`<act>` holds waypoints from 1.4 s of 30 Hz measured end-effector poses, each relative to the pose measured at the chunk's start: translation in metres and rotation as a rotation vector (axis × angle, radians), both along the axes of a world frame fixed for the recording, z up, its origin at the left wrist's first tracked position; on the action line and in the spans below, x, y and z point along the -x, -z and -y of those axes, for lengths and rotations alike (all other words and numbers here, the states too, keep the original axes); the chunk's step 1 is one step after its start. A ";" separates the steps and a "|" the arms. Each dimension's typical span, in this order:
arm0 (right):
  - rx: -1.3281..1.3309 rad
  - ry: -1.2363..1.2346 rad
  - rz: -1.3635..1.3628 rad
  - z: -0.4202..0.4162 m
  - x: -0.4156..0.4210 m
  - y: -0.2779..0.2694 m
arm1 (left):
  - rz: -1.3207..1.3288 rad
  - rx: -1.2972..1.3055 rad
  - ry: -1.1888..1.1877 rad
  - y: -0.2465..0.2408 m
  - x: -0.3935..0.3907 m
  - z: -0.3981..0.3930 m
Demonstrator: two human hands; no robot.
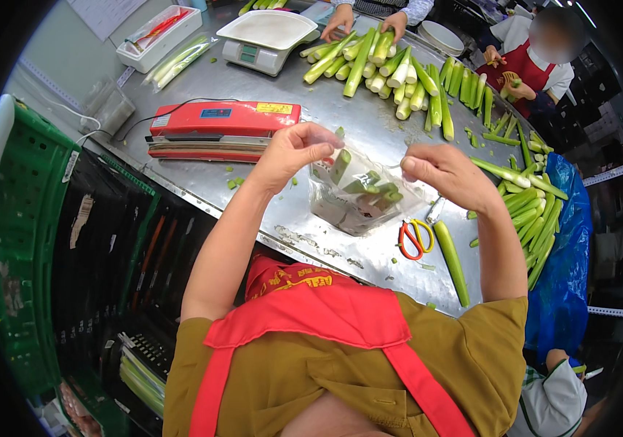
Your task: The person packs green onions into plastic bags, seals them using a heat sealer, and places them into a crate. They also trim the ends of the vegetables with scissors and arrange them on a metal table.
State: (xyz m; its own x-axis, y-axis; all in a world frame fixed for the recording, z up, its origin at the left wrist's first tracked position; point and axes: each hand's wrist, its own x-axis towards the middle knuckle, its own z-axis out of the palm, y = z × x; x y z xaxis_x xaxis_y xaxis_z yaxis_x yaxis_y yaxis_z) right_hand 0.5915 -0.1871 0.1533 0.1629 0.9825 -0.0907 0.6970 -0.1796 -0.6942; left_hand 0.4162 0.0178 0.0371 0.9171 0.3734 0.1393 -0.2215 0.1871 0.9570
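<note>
Over the steel table, a clear printed plastic bag hangs between my two hands, with several green vegetable stalks inside. My left hand pinches the bag's upper left edge between thumb and fingers. At the upper right edge, my right hand grips the film with its fingers curled in. Scissors with red and yellow handles lie just right of the bag. Beside them rests one long green stalk, below my right wrist.
A red heat sealer lies beyond my left forearm, near a white scale. Stalks are heaped at the far side, under a co-worker's hands. More stalks lie right, by blue plastic sheeting. Green crates stand left.
</note>
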 end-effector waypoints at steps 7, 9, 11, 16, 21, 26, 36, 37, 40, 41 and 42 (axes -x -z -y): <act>0.064 0.097 0.078 -0.007 0.014 0.004 | 0.060 0.031 -0.060 0.003 -0.004 0.001; 0.079 0.139 0.049 -0.007 0.003 0.007 | 0.051 0.068 -0.038 0.001 -0.006 0.004; 0.044 0.141 0.035 -0.007 -0.007 0.007 | 0.023 0.068 -0.027 -0.004 -0.005 0.012; 0.024 0.104 0.020 -0.002 -0.013 0.006 | 0.011 0.053 -0.007 -0.011 0.002 0.023; -0.335 0.173 0.197 -0.003 0.001 0.014 | 0.034 0.137 -0.064 -0.009 0.002 0.022; -0.479 0.109 0.498 -0.002 0.012 0.012 | 0.094 0.115 -0.041 -0.003 0.003 0.019; -0.612 -0.023 0.587 -0.009 0.006 0.032 | -0.306 -0.587 0.196 -0.089 -0.004 -0.002; -0.660 -0.042 0.593 -0.011 0.005 0.033 | -0.339 -0.766 0.186 -0.094 -0.011 -0.001; -0.725 -0.096 0.626 -0.012 0.003 0.035 | -0.340 -0.879 0.234 -0.092 -0.033 0.002; -0.759 -0.087 0.632 -0.012 0.004 0.035 | -0.372 -0.832 0.285 -0.093 -0.038 0.002; -0.794 -0.076 0.637 -0.013 0.005 0.036 | -0.404 -0.707 0.344 -0.094 -0.040 0.003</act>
State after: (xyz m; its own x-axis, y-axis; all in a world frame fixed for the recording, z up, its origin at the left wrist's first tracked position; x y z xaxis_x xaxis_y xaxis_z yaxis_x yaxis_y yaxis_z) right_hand 0.5863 -0.1746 0.1176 -0.1119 0.7311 0.6730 0.9688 0.2309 -0.0899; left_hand 0.4563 0.0144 0.1309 0.9919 0.0169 -0.1257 0.1181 -0.4843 0.8669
